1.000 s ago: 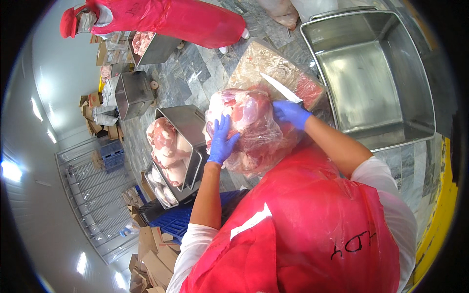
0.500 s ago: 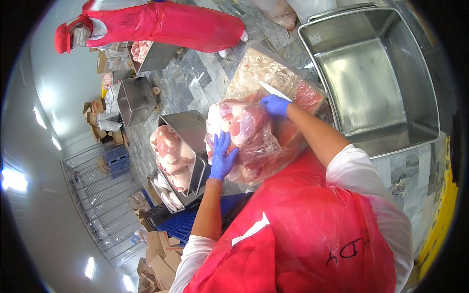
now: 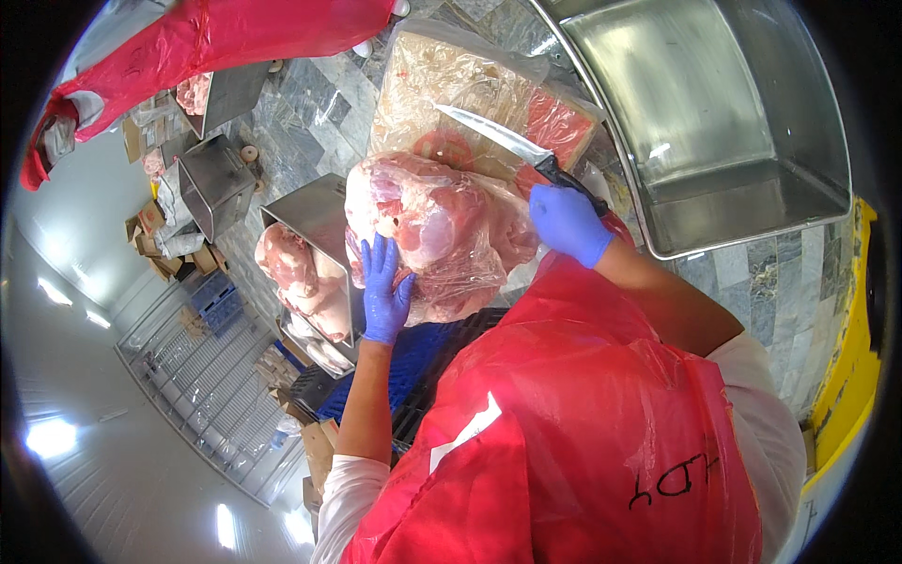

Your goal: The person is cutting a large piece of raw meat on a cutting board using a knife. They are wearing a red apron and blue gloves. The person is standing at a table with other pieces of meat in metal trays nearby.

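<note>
A big piece of raw pink meat in clear plastic wrap lies in front of me. My left hand, in a blue glove, presses flat against its near left side. My right hand, also blue-gloved, grips the black handle of a long knife. The blade points up and left, above the meat and over a plastic-covered cutting board. My red plastic apron fills the lower part of the view.
A metal tray at the left holds more raw meat. A large steel bin stands at the upper right. Another person in a red apron works at the top left beside steel containers. Blue crates sit below.
My right hand has drawn back to the right with the knife, its blade now lifted over the board. My left hand stays on the meat's left side.
</note>
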A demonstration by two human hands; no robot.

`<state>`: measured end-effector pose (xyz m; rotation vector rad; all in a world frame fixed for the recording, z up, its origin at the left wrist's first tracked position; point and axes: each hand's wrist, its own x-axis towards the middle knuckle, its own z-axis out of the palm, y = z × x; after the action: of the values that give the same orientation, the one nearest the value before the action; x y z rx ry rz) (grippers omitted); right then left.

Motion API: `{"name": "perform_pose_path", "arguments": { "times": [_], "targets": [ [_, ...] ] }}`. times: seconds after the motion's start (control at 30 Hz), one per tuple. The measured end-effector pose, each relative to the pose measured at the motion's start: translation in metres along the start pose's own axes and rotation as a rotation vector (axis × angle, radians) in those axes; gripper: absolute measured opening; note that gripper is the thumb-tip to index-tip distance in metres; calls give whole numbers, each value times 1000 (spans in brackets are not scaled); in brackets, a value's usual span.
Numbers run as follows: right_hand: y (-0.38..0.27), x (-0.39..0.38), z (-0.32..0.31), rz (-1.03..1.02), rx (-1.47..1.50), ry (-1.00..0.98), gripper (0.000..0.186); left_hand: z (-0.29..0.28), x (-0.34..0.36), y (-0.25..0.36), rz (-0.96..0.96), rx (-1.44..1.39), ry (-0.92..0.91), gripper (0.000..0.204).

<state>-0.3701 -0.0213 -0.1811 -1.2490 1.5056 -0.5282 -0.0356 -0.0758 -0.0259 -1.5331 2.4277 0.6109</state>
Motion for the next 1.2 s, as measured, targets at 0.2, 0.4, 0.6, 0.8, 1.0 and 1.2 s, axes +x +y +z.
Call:
{"name": "perform_pose_path", "arguments": {
  "times": [0.2,0.4,0.6,0.8,1.0,1.2],
  "targets": [
    [-23,64,24,-462,352,349,32,3,-3,0,-19,-34,-13,69],
    [-12,152,57,-370,173,-350,24,11,-9,-16,15,-34,22,69],
    [24,166,82,-299,234,-77,20,10,-1,-5,27,-4,70,75],
    [54,112,117,28,450,-140,18,25,-33,-11,9,62,24,80],
    [157,147,176,-7,270,-54,29,3,1,-20,167,106,-13,87],
    [88,52,129,-92,277,-113,21,31,-36,-48,220,-54,23,88]
  ]
}}
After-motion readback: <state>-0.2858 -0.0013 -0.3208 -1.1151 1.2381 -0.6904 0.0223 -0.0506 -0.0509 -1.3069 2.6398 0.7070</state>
